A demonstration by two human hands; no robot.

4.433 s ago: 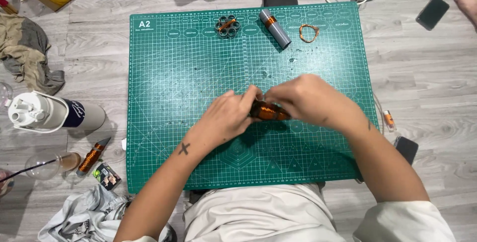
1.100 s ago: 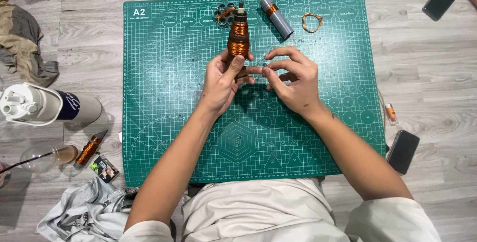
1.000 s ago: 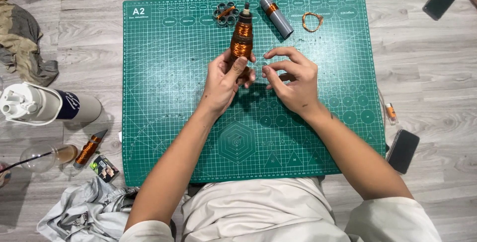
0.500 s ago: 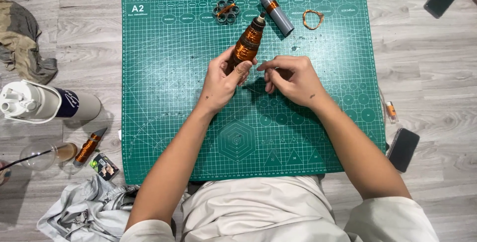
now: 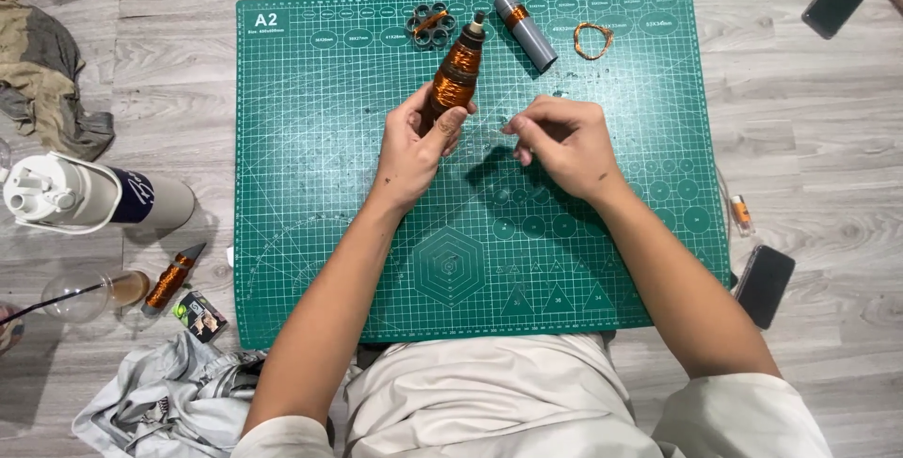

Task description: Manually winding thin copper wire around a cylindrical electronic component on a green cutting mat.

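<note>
Left hand (image 5: 414,143) grips one copper-wire-wound spindle, glossy orange coil on a dark tapered core (image 5: 453,77); fingers wrapped shut around its lower end, thumb across the winding. Spindle is held above the upper middle of the green gridded cutting mat (image 5: 310,185), tip tilted away from the person and slightly rightward. Right hand (image 5: 564,143) sits just beside it, apart from the spindle, fingertips pinched together; whether a fine wire runs between them I cannot tell.

Mat: matte rubbery surface, white printed grid, circles and a hexagon figure. It lies on the grey wood-grain floor (image 5: 809,138), not on a desk.

On the mat's far edge, counted:
- one dark round holder with ring of holes and a copper strand (image 5: 431,25)
- one grey plastic cylinder with copper band (image 5: 527,29)
- one small loose loop of copper wire (image 5: 593,40)

On the floor, counted:
- two black phones, one far right (image 5: 836,4), one at the mat's near right corner (image 5: 764,278)
- one white insulated bottle lying on its side (image 5: 89,199)
- one second small copper-wound spindle (image 5: 172,279), left of the mat
- one clear glass bulb flask (image 5: 75,296)
- two crumpled cloths: olive-brown (image 5: 47,72), pale grey (image 5: 160,402)
</note>
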